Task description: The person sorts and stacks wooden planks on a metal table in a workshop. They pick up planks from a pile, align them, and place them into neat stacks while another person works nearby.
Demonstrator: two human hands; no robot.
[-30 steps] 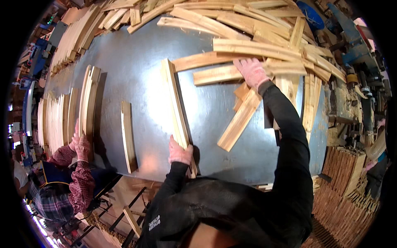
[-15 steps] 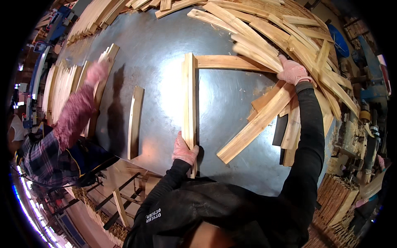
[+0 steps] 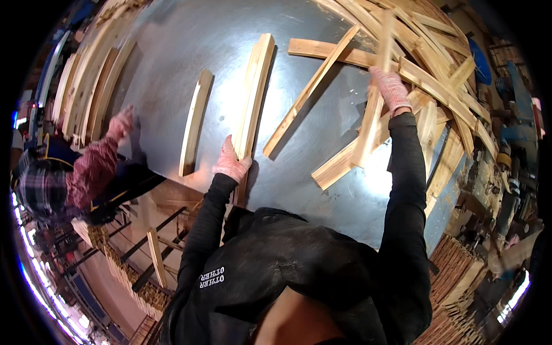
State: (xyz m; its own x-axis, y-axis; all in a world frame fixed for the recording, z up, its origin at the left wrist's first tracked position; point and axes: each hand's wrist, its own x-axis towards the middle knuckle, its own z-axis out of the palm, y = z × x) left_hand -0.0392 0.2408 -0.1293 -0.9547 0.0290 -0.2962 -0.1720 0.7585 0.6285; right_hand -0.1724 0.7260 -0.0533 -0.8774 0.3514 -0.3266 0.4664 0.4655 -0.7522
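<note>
My left hand (image 3: pixel 233 167), in a pinkish work glove, is closed around the near end of a few long pale wooden strips (image 3: pixel 256 95) laid side by side on the metal table (image 3: pixel 172 69). My right hand (image 3: pixel 391 91), gloved alike, grips another wooden strip (image 3: pixel 372 118), which is smeared by motion and points roughly toward me. Between the hands a single strip (image 3: pixel 310 92) lies slantwise, its far end across a reddish-brown board (image 3: pixel 353 56). To the left of my left hand lies a shorter loose strip (image 3: pixel 196 123).
At the far right a heap of loose strips (image 3: pixel 437 86) crosses in all directions. On the left, a co-worker's gloved hand (image 3: pixel 121 123) is near a row of strips (image 3: pixel 92 92). Stacked wood (image 3: pixel 454 270) stands below the table's right edge.
A slanting strip now lies between my hands. My right hand grips a strip that points toward me. The co-worker's hand has drawn back from the row. The whole view has shifted.
</note>
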